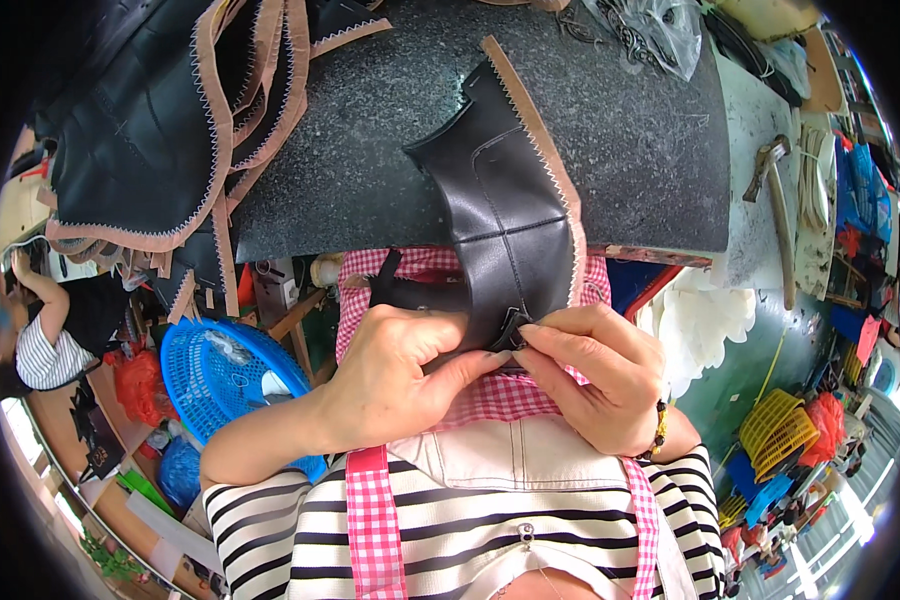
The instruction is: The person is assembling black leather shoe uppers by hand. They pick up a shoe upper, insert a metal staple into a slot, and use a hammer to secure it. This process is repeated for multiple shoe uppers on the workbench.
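A black leather shoe upper (505,215) with a brown zigzag-stitched border extends from my lap over the near edge of the dark work surface. My left hand (395,375) is closed on its near end, thumb pressed along the leather. At the same end, my right hand (605,370) pinches a small black strap end (513,328), its fingertips almost meeting my left thumb. What the strap end is fixed to is partly hidden by the fingers.
More black uppers (135,150) with brown borders are heaped at the left of the dark work surface (370,130). Farther right lie a hammer (778,200) and a clear plastic bag (655,30). A blue basket (195,370) stands at left, near another person's arm (45,290).
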The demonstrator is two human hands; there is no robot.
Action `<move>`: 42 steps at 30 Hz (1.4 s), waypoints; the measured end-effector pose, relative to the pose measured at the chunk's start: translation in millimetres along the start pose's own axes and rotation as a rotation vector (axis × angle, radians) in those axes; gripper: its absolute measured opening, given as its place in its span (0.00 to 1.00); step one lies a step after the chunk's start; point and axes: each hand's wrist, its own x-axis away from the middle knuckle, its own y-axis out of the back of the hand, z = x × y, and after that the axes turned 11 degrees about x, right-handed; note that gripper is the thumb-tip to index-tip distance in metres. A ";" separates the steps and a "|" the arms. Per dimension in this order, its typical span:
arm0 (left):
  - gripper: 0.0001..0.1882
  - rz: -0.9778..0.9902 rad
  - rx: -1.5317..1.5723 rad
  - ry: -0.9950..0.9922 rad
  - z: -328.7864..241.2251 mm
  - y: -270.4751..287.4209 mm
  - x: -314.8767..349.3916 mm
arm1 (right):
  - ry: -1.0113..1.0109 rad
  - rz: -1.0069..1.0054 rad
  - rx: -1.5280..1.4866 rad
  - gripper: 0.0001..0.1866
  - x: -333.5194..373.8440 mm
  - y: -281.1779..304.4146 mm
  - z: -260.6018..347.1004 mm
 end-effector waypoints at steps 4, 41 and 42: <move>0.13 -0.101 0.021 -0.105 11.9 -9.6 2.3 | 0.042 -0.004 -0.010 0.13 3.4 -1.4 -0.2; 0.14 -0.013 -0.235 -0.280 -2.1 -11.4 10.5 | -0.146 0.169 -0.308 0.14 1.0 -0.7 -6.8; 0.14 -0.018 -0.225 -0.277 -2.3 -11.2 11.1 | -0.100 0.199 -0.379 0.14 4.0 -2.4 -10.7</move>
